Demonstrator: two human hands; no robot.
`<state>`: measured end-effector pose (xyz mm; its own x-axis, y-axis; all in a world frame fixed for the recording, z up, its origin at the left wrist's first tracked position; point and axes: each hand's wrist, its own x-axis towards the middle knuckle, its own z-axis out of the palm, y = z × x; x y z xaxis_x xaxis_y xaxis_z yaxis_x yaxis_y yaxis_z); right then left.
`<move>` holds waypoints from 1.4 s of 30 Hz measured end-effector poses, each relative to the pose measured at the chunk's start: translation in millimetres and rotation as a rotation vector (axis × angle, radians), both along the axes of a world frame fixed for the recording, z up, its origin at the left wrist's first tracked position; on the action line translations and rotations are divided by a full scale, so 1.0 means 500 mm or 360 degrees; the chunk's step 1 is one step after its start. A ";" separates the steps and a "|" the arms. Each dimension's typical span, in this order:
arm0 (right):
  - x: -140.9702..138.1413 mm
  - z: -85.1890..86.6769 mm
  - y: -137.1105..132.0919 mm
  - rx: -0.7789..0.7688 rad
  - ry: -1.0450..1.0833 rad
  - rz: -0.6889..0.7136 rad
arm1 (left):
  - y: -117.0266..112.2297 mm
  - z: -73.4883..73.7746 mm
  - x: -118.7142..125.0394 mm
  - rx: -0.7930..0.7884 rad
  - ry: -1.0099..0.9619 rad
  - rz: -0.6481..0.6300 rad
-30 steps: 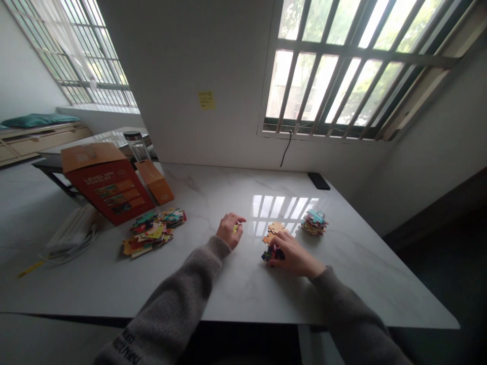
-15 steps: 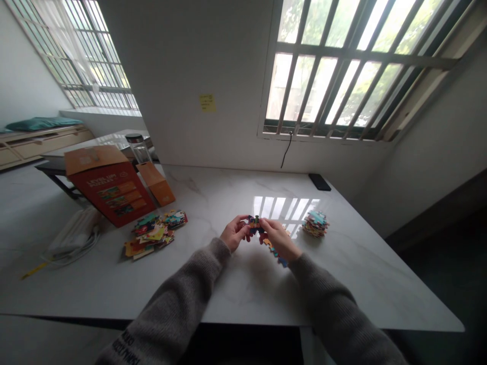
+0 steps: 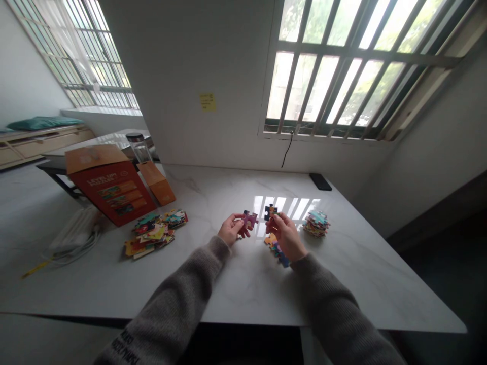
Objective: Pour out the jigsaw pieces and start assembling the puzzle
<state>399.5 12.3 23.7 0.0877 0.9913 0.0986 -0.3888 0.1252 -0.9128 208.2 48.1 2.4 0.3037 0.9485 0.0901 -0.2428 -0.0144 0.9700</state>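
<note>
Your left hand (image 3: 230,229) pinches 1 purple puzzle piece (image 3: 250,219); your right hand (image 3: 286,234) grips 1 dark puzzle piece (image 3: 270,211), the 2 apart, near other pieces (image 3: 282,257) on the table (image 3: 243,296).

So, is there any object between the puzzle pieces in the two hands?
Nothing visible: only a gap separates the purple piece in the left hand from the dark piece in the right hand. Other pieces lie on the table below.

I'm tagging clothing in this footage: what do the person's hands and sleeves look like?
The left hand and right hand wear no gloves. The left sleeve and right sleeve are grey-brown knit, reaching the wrists; the left bears dark lettering, too unclear to read.
</note>
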 end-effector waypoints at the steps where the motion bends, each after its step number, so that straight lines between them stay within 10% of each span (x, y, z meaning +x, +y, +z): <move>1: 0.000 0.001 -0.001 -0.0005 0.0013 -0.0004 | 0.002 -0.002 -0.001 -0.0020 -0.0024 0.0008; 21: -0.021 -0.019 -0.006 0.0034 -0.0262 -0.0031 | 0.012 -0.016 0.003 -0.0082 -0.0084 0.0138; 29: -0.018 -0.018 -0.011 0.0165 -0.1304 -0.0132 | -0.008 -0.012 0.009 -0.0059 -0.0087 -0.0171; 38: 0.053 -0.007 -0.001 0.0502 -0.2138 -0.0406 | 0.001 -0.014 0.003 0.0050 -0.0025 -0.0039; 42: 0.097 -0.016 -0.002 0.0457 -0.2524 -0.0044 | 0.010 -0.004 -0.004 -0.0067 -0.0089 0.0090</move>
<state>448.1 11.2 15.7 -0.2620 0.9249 0.2756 0.8825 0.3452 -0.3194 206.0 53.1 0.3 0.2450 0.9674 0.0649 -0.2968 0.0111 0.9549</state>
